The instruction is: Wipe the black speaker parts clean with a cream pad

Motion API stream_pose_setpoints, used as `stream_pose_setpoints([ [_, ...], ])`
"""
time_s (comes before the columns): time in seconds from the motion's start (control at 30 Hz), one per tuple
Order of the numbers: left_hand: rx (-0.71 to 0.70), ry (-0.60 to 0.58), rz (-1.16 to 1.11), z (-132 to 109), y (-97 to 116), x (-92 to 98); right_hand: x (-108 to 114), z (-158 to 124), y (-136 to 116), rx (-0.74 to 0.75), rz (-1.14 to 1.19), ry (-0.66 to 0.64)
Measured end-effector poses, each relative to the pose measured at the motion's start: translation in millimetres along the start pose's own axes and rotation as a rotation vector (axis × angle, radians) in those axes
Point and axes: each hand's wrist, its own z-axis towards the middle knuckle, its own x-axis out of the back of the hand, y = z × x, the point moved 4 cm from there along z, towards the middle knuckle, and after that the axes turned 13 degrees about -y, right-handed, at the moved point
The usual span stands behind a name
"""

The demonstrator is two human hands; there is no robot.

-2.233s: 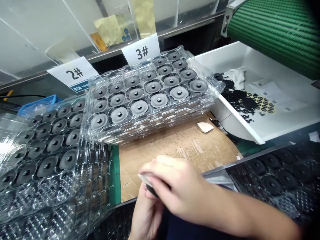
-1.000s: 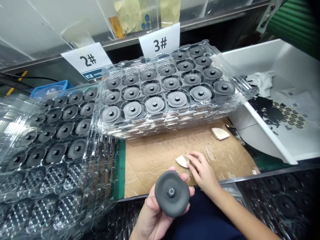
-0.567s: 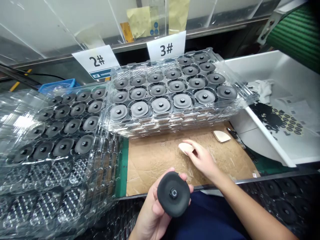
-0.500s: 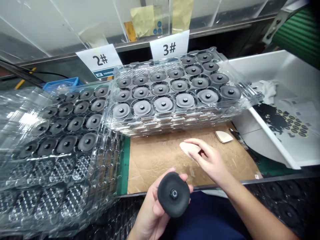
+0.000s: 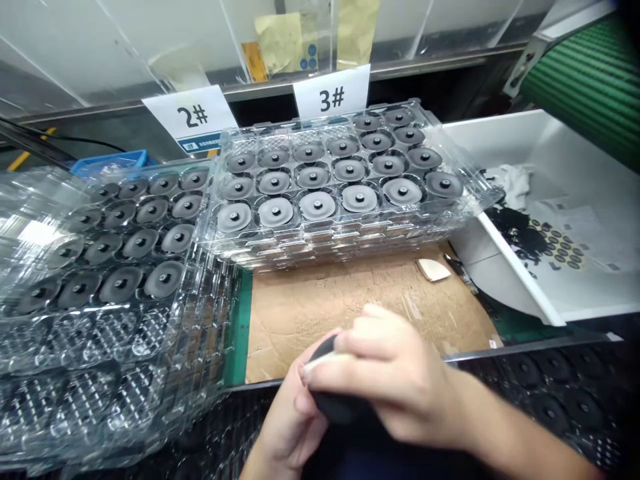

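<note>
2 hands (image 5: 395, 373) on black disc (image 5: 337, 408)

And here's the dark grey round rubber disc (image 5: 340, 408), nearly gone from view, buried behind the right hand (image 5: 395, 373), with the left hand (image 5: 280, 427) partly covered too! A pale sliver (image 5: 327, 360) at those fingertips is too blurred to call. Stacked clear plastic trays (image 5: 100, 400) run off the left edge, and the blue-striped white label's (image 5: 197, 142) small print is unreadable.
</note>
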Motion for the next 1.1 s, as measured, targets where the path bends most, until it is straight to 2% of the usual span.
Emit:
stream_pose_setpoints([
  [0.07, -0.061, -0.077, -0.011, -2, 2, 0.1, 4, -3, 7, -0.161, -0.043, -0.018],
  [0.13, -0.083, -0.117, -0.004, -3, 2, -0.9, 6, -4, 7, -0.198, -0.074, -0.013],
  [0.23, -0.089, -0.054, 0.050, -1, 1, -1.7, 4, -2, -6, -0.076, -0.034, 0.197],
  [0.27, -0.108, -0.031, 0.062, 0, 2, -1.9, 0, -4, -10, -0.088, -0.022, 0.280],
  [0.33, -0.165, -0.023, 0.053, 3, 4, -3.1, -9, -11, -12, -0.213, -0.003, 0.407],
  [0.4, -0.225, -0.032, 0.013, 5, 6, -4.5, -20, -23, -11, -0.297, 0.100, 0.393],
  [0.5, -0.266, -0.013, -0.011, 7, 9, -8.6, -31, -44, 0, -0.321, 0.395, 0.322],
  [0.57, -0.273, -0.013, 0.004, 9, 10, -14.1, -29, -58, 13, -0.420, 0.504, 0.381],
  [0.67, -0.240, 0.008, 0.031, 11, 7, -21.4, -17, -67, 22, -0.585, 0.453, 0.537],
  [0.73, -0.208, 0.056, 0.037, 10, 3, -22.2, -8, -59, 14, -0.556, 0.363, 0.595],
  [0.8, -0.197, 0.069, 0.019, 8, 0, -21.3, 0, -42, -1, -0.376, 0.251, 0.606],
  [0.83, -0.204, 0.062, 0.010, 6, -1, -20.3, 2, -33, -9, -0.272, 0.197, 0.589],
  [0.9, -0.222, 0.054, 0.005, 2, -1, -17.6, 2, -16, -18, -0.131, 0.158, 0.451],
  [1.0, -0.185, 0.113, -0.002, -2, -2, -14.3, -2, 0, -15, -0.168, 0.192, 0.212],
  [1.03, -0.160, 0.138, -0.001, -2, -3, -14.6, -2, 3, -13, -0.184, 0.163, 0.206],
  [1.1, -0.109, 0.148, 0.015, -2, -4, -17.8, 3, 4, -12, -0.171, 0.050, 0.319],
])
